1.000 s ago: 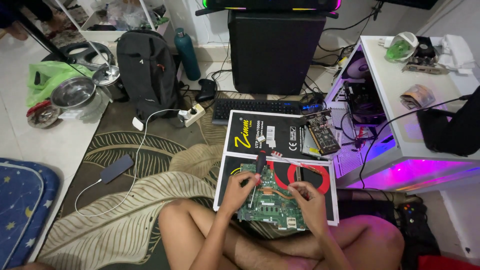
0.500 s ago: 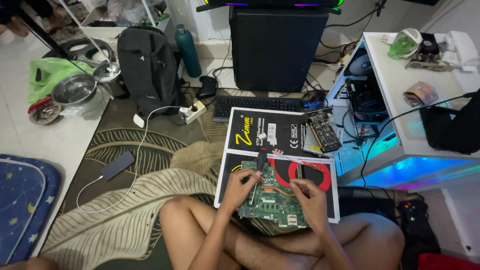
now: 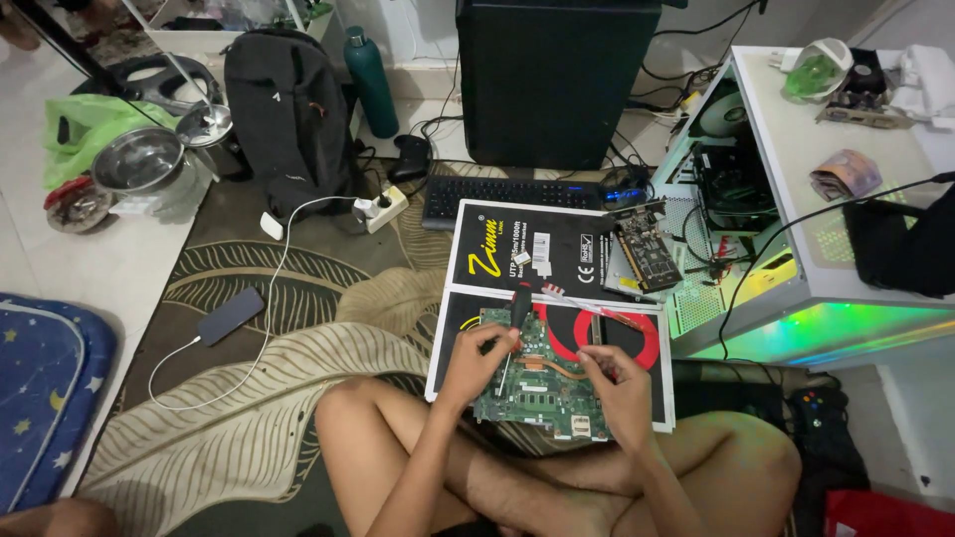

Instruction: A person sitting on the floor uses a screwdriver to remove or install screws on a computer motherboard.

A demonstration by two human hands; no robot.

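A green circuit board (image 3: 542, 388) with a copper heat pipe lies on a flattened black cardboard box (image 3: 557, 261) in front of my crossed legs. My left hand (image 3: 479, 355) is shut on a black-handled screwdriver (image 3: 519, 304), which stands upright with its tip on the board's upper left part. My right hand (image 3: 619, 383) rests on the board's right side, fingers pinched together over it; whether it holds a small part, I cannot tell.
A bare expansion card (image 3: 647, 247) lies on the box's far right corner. Beyond it are a black keyboard (image 3: 512, 196) and a black tower case (image 3: 557, 80). An open white lit computer case (image 3: 786, 199) stands at right. A phone on a charging cable (image 3: 231, 315) lies on the rug at left.
My view has shifted slightly. Both hands stay on the board, the left still holding the screwdriver upright in about the same spot.
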